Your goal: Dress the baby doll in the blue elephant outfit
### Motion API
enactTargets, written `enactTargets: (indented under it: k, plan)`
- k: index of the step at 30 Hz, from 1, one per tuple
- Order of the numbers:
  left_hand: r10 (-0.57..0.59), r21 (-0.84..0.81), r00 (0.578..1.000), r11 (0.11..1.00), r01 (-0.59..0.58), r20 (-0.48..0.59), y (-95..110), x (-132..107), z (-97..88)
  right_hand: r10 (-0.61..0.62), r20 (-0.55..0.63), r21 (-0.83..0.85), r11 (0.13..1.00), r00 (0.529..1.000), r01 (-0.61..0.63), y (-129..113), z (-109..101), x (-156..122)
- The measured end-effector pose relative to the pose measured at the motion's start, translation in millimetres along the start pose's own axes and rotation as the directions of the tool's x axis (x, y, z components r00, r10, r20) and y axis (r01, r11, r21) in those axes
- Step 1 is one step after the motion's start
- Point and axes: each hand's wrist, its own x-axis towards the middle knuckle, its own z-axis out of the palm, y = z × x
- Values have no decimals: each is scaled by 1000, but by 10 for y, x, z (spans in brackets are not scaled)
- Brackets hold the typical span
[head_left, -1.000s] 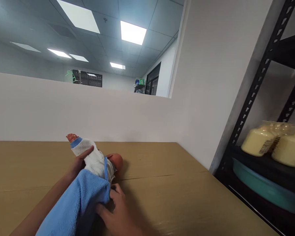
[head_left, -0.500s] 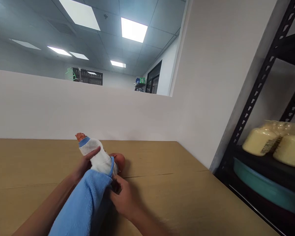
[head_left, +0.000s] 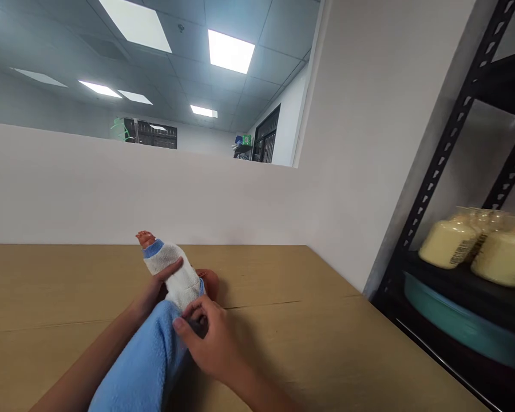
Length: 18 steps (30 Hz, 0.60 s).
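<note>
- Doll [head_left: 178, 274] lying on the brown table [head_left: 283, 332], dressed in white, blue towel [head_left: 148, 360] over its near end.
- Left hand [head_left: 161, 283] wrapped around the doll's white leg.
- Right hand [head_left: 210, 337] fingers curled, pinching the towel edge at the doll.
- Jars [head_left: 476, 246] on the rack have labels, too blurry to read.

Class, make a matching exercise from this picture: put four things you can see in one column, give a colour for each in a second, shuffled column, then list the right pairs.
Things:
1. towel
2. doll's trouser leg
3. basin on the shelf
4. jars on the shelf

Colours:
A. pale yellow
B. teal
C. light blue
D. white with a blue cuff

Pairs: 1-C, 2-D, 3-B, 4-A
</note>
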Motion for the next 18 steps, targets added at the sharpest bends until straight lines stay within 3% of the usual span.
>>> enactTargets:
  k: [4,6,8,12,14,18]
  plan:
    - [-60,9,993,998,59,105,-87,-51,35,121,219,154,976,968,-157,56,-164,110]
    - [-89,18,986,996,88,141,-117,-87,72,175,324,99,971,930,-217,19,-277,124]
    - [-106,23,977,994,103,183,-133,-135,127,205,354,48,971,912,-236,-53,-359,111]
    - [-107,50,955,994,97,277,-128,-234,217,55,250,209,972,967,-110,-150,-337,76]
    - [-129,93,946,990,106,299,-110,-254,215,-20,153,176,984,988,-8,-111,-270,88]
    - [-153,149,965,981,123,213,-65,-208,149,-44,67,172,985,997,32,167,-181,188]
